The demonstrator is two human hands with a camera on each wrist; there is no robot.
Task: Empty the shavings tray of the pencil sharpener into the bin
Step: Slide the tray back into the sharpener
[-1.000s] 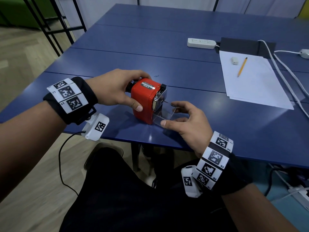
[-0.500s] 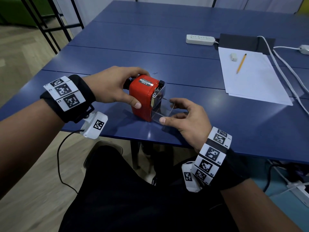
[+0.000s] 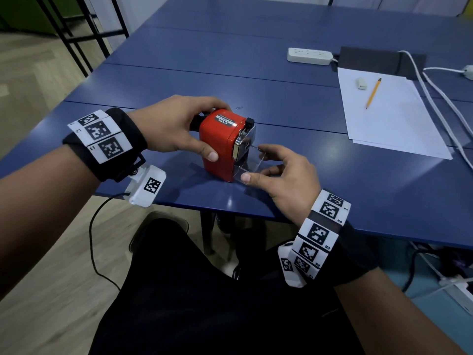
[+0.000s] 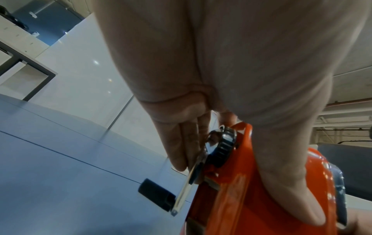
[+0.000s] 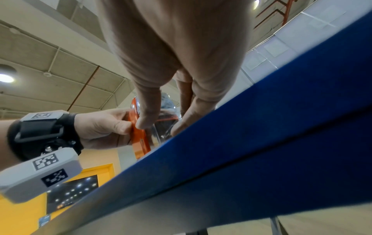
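Head view, left hand (image 3: 176, 126) gripping red pencil sharpener (image 3: 220, 144) on blue desk (image 3: 281, 103), right hand (image 3: 284, 175) pinching its clear shavings tray (image 3: 249, 162), partly pulled out.

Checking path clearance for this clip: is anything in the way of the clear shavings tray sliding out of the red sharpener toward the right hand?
Nothing visible blocks it. The right hand already pinches the tray, bare table lies beyond, and the left hand braces the sharpener. No bin is in view.
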